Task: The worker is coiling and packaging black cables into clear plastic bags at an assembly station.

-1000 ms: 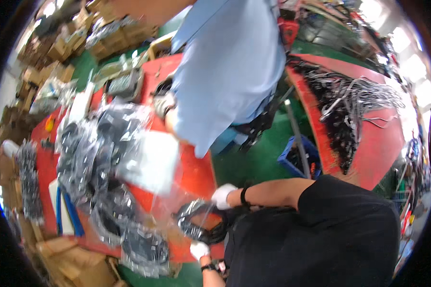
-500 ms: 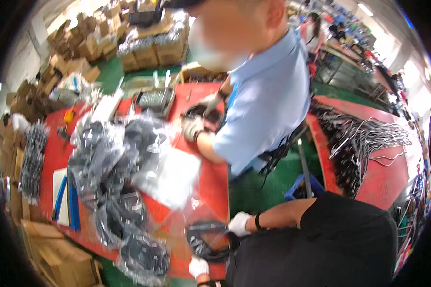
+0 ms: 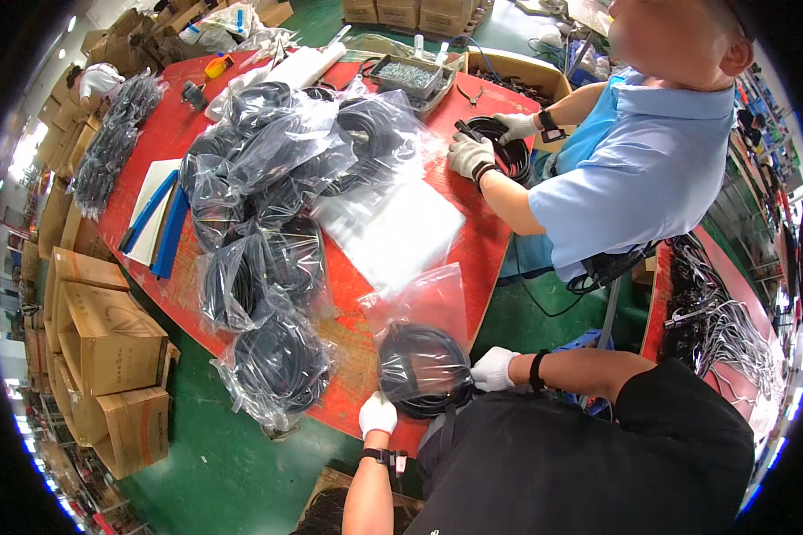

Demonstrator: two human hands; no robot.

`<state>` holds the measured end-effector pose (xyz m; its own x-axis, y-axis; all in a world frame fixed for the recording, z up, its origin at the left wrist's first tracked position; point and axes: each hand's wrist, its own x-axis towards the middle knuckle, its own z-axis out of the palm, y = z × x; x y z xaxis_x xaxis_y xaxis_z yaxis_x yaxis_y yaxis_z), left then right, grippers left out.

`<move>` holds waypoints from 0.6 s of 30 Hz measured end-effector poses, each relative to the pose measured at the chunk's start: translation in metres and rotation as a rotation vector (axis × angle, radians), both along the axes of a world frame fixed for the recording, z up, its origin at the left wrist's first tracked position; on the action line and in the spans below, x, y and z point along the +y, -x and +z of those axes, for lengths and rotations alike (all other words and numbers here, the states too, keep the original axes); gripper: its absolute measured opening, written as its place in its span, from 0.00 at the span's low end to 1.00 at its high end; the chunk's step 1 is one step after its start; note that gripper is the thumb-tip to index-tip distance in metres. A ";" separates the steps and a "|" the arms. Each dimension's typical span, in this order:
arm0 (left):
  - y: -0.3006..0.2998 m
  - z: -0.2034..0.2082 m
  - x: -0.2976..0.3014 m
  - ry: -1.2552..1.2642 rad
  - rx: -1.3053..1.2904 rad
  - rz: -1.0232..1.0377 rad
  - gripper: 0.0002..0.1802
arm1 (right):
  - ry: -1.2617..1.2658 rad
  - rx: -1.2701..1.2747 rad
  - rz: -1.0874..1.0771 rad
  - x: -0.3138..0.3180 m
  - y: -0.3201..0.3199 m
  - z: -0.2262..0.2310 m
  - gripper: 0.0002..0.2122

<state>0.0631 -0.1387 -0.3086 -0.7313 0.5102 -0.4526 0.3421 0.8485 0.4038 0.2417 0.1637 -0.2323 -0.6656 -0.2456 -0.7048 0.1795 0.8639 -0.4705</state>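
Note:
A coil of black cable (image 3: 424, 412) lies at the near edge of the red table, partly inside a clear plastic bag (image 3: 433, 299). The bag's flat end stretches away from me over the tabletop. My left hand (image 3: 377, 415), in a white glove, is closed at the near left edge of the bag and coil. My right hand (image 3: 494, 369), also gloved, is closed at their right edge. Its fingertips are partly hidden, so its hold on bag or cable is hard to separate. Just left lies another bagged cable coil (image 3: 277, 361).
Bagged coils (image 3: 285, 152) are heaped over the red table (image 3: 339, 334), beside a stack of clear bags (image 3: 401, 232). Across from me, a co-worker in a blue shirt (image 3: 633, 169) handles a black cable coil (image 3: 509, 147). Cardboard boxes (image 3: 107, 343) stand left; grey cables (image 3: 732, 334) lie right.
My view has swung, so the table and co-worker appear higher and farther right. My left hand has come closer to the coil's edge, and the bag now covers much of the coil.

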 end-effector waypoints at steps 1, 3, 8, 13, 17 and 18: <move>0.000 -0.005 -0.002 -0.078 -0.118 0.141 0.19 | 0.004 0.060 -0.073 0.002 0.001 0.002 0.14; 0.005 -0.006 -0.002 -0.167 -0.353 0.336 0.19 | 0.040 0.200 -0.255 0.011 0.000 0.009 0.15; 0.036 0.071 0.030 -0.291 -0.617 0.385 0.20 | 0.107 0.374 -0.551 0.045 0.035 0.072 0.17; 0.054 0.167 0.066 -0.345 -0.648 0.371 0.18 | 0.373 0.263 -0.847 0.070 0.074 0.115 0.16; 0.049 0.265 0.059 -0.734 -0.568 0.420 0.18 | 0.876 0.260 -1.056 0.074 0.079 0.215 0.13; 0.052 0.278 0.059 -0.795 -0.549 0.449 0.18 | 0.900 0.263 -1.085 0.080 0.083 0.225 0.13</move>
